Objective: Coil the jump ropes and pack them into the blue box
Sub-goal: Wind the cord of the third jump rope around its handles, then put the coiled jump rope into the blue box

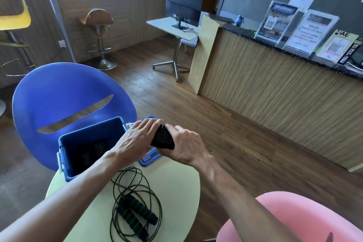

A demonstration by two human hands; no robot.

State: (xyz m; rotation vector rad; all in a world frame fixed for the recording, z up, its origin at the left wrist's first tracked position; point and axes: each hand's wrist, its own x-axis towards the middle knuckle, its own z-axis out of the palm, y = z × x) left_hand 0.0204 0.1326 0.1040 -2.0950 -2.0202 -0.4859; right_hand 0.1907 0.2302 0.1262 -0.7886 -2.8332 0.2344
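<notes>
"Lenovo" reads on the monitor [183, 9]. Left hand [137, 139] and right hand [185, 146] both clench black jump-rope handles [162, 139]; blue box [88, 147] contents are too dark to identify.

Both hands, left hand [135, 139] and right hand [186, 147], hold black handles [162, 139] at frame centre. Beside them sits the blue box [90, 143]. A coiled jump rope [135, 206] lies on the worktop [176, 186] below.

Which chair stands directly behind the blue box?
The blue chair, with a slot in its back, rises right behind the box. The pink chair is at the near right.
</notes>
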